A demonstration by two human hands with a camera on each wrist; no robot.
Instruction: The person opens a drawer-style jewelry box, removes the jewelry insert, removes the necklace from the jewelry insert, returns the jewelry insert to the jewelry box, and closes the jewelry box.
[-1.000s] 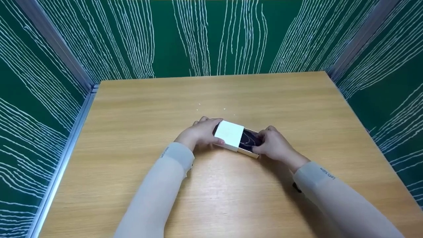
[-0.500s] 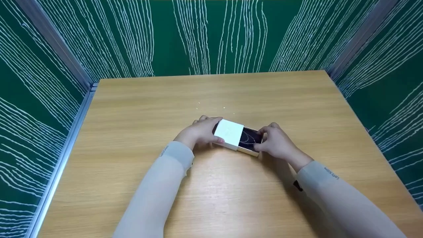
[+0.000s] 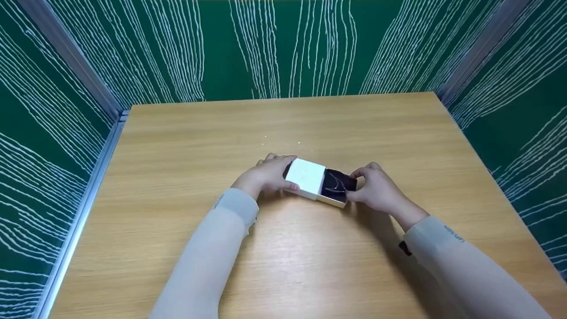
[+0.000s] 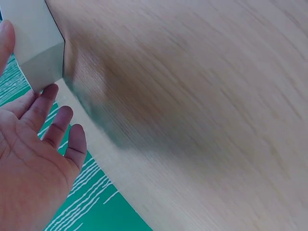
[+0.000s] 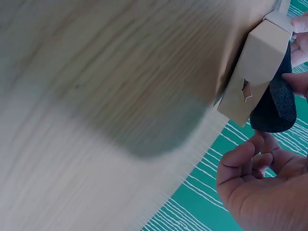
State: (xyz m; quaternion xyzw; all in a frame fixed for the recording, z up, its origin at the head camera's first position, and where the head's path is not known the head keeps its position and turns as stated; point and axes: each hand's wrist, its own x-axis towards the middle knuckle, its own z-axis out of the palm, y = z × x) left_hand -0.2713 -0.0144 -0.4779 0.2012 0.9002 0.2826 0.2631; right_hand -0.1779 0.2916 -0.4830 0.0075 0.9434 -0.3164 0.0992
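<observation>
A white slide-out jewelry box (image 3: 305,177) lies at the middle of the table, its inner tray (image 3: 331,202) pulled partly out to the right. My left hand (image 3: 269,174) grips the sleeve, thumb on the near side and fingers at the far side. With thumb and finger my right hand (image 3: 376,189) pinches the right end of a black foam insert (image 3: 350,180). A thin chain, like a necklace (image 3: 335,188), is on the insert. In the right wrist view the foam's end (image 5: 275,111) bends up out of the tray, whose end wall has a small torn hole (image 5: 247,90).
Several tiny white specks (image 3: 299,142) lie on the wooden table (image 3: 283,266) beyond the box. Green panels with white wavy lines (image 3: 226,53) stand behind and at both sides, with metal posts (image 3: 469,44) at the corners.
My right hand has shifted slightly right and away, bringing the foam insert's right end up past the tray edge. My left hand keeps its grip on the sleeve.
</observation>
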